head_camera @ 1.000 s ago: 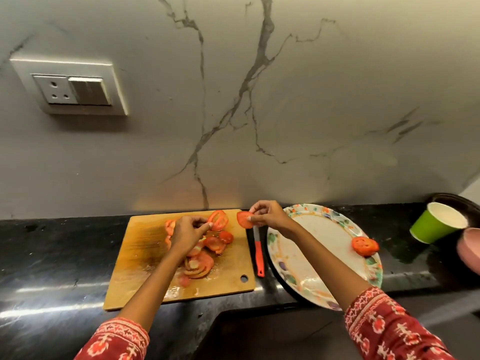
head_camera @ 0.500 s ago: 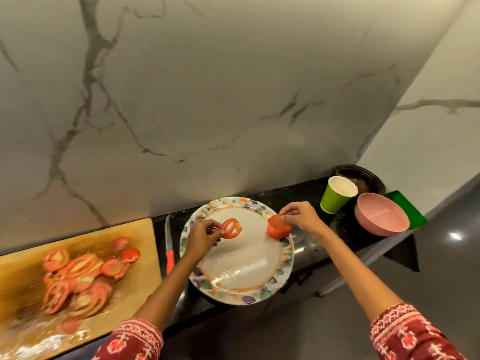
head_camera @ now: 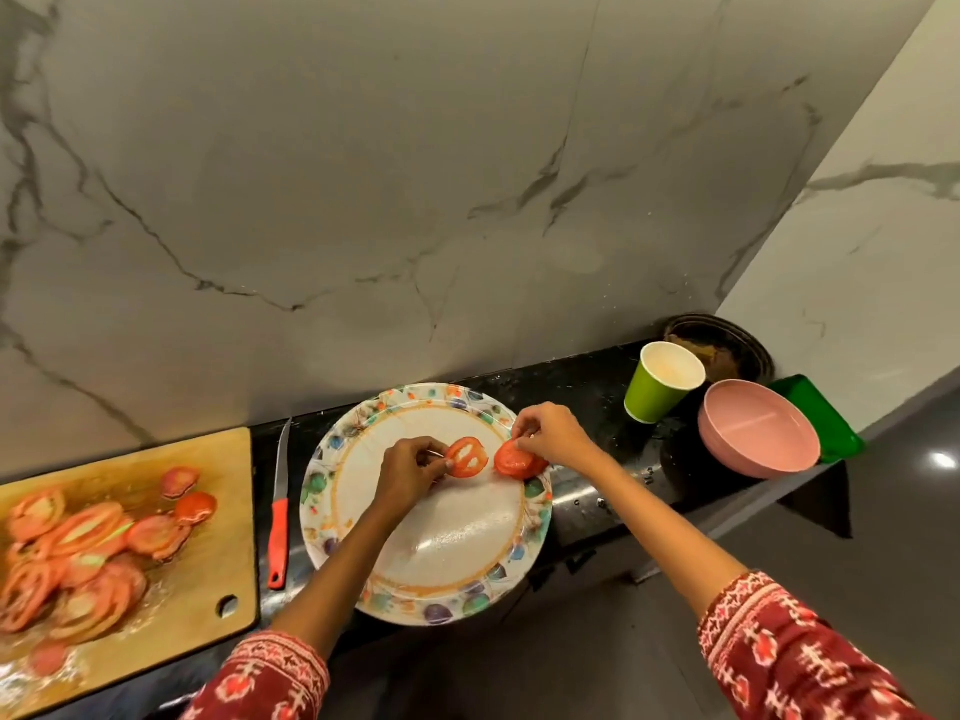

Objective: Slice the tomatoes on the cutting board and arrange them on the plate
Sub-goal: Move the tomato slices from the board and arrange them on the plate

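L hand (head_camera: pixel 410 472): fingers curled, pinching a tomato slice (head_camera: pixel 467 457) by its left edge; slice has pale seed pockets showing, sits over the upper middle of the plate (head_camera: pixel 431 553); whether it touches the plate surface – cannot tell. R hand (head_camera: pixel 553 433): fingertips pinched on the top edge of a second slice (head_camera: pixel 519 461), which lies at the plate's right rim, just beside the first slice, a small gap btw them. Plate: round, white centre, orange ring, multicoloured floral border; sits on a dark countertop (head_camera: pixel 597 402), its front edge overhanging the counter. Knife (head_camera: pixel 279 511): red handle, thin blade pointing to the wall, lying on the counter btw plate and cutting board (head_camera: pixel 218 553). Board: wood, w/ hanging hole at near right corner, wet; carries a heap of cut tomato slices (head_camera: pixel 83 553) on its left part, two small end pieces at the top right of the heap. Right of plate: green paper cup (head_camera: pixel 657 389), upright; pink bowl (head_camera: pixel 758 433) just beside it; dark round dish (head_camera: pixel 727 345) behind both, against the wall; green flat item (head_camera: pixel 826 418) under/behind the bowl. Backdrop: grey-veined marble wall (head_camera: pixel 415 174). Both forearms bare, red patterned sleeves (head_camera: pixel 789 657) at frame bottom.
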`<action>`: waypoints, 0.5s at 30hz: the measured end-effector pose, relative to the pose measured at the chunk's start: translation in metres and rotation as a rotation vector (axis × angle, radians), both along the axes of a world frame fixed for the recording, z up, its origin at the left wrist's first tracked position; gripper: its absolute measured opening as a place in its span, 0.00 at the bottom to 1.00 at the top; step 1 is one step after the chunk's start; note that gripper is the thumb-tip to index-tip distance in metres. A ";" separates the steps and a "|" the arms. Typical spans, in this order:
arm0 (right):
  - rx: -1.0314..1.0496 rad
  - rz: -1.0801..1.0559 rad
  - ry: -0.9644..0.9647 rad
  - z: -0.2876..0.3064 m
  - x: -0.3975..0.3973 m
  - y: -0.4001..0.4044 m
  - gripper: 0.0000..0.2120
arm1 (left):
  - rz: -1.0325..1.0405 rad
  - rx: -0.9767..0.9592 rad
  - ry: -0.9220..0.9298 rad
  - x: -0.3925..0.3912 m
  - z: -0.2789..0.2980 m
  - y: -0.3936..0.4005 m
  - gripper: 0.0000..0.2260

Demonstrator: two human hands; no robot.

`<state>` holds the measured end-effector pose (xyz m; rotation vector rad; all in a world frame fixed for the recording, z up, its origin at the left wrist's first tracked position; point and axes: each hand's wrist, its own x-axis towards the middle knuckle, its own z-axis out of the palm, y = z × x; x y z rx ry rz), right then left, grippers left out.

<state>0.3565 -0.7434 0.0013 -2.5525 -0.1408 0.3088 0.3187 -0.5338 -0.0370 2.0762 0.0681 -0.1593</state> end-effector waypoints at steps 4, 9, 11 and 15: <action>0.036 0.001 -0.039 -0.011 -0.001 -0.001 0.07 | 0.007 0.040 0.018 0.002 0.001 -0.003 0.07; 0.154 -0.149 -0.098 -0.017 -0.007 -0.014 0.06 | -0.020 0.028 0.025 0.007 0.003 -0.017 0.08; 0.158 -0.167 -0.085 -0.017 -0.010 -0.019 0.07 | -0.046 0.014 0.042 0.009 0.005 -0.025 0.08; 0.152 -0.171 -0.062 -0.017 -0.015 -0.029 0.07 | -0.073 0.020 0.059 0.013 0.006 -0.040 0.09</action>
